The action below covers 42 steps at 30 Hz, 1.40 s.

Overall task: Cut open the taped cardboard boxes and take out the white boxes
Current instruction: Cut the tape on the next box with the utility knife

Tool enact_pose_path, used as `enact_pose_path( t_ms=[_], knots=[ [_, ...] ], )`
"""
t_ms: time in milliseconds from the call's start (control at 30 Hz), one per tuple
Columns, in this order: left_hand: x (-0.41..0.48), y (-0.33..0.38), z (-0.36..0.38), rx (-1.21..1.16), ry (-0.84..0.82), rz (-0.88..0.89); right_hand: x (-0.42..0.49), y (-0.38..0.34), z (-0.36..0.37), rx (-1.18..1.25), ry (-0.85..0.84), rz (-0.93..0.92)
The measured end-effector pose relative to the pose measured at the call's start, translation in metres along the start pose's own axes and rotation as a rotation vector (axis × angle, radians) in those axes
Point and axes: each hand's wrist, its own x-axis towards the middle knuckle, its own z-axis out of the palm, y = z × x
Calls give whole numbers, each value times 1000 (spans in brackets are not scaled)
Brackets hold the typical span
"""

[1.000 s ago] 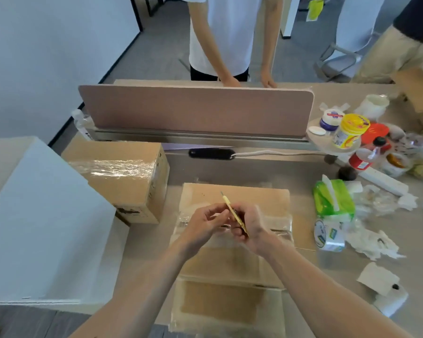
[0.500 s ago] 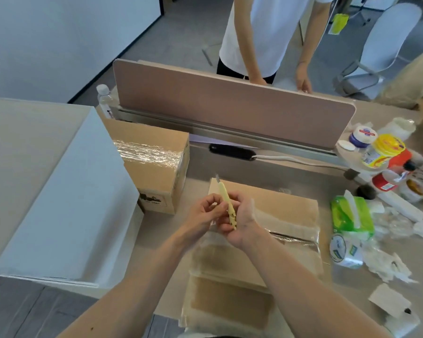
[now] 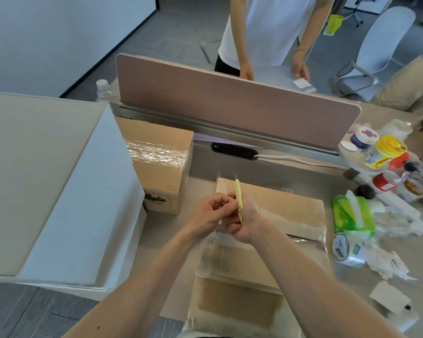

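So both hands were bunched together over the flat brown cardboard box wrapped in clear tape (image 3: 274, 242) that sat on the beige desk (image 3: 291, 172) right in front of the person; the right hand (image 3: 248, 222) was wrapped around a slim pale yellow utility knife (image 3: 239, 201), tip pointing up and away; the left hand (image 3: 211, 212) was touching it, fingers pinched in near the knife's lower end, though whether it actually gripped the knife I couldn't tell; a second, taller brown cardboard box banded with shiny clear tape (image 3: 160, 167) stood well to the left, pretty much up against a big white box lying on its side (image 3: 83, 203); off to the right there was a green tissue pack (image 3: 352, 215) plus crumpled white paper (image 3: 388, 259); couldn't see any white boxes pulled out yet.
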Motion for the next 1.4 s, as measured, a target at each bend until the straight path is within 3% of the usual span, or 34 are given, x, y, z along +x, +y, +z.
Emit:
enact_pose_path(
  t_ms=[200,433,567,867,1033,1300,1400],
  knots=[
    [5,10,2,-12,-5,-123,-1,7,2,-274,234,-227],
    [2,13,-3,46,72,-141,-2,7,-7,-624,337,-486],
    [6,13,11,164,79,-169,-5,-1,-52,-543,381,-442],
    [31,-5,119,288,-131,-285,-54,-11,-192,-53,433,-380],
    [33,-20,181,335,-259,-360,-76,11,-286,55,497,-372],
    [27,-48,236,474,-337,-437,-44,99,-385,-488,598,-243],
    [26,-52,243,532,-336,-426,-35,122,-403,-570,617,-217]
  ],
)
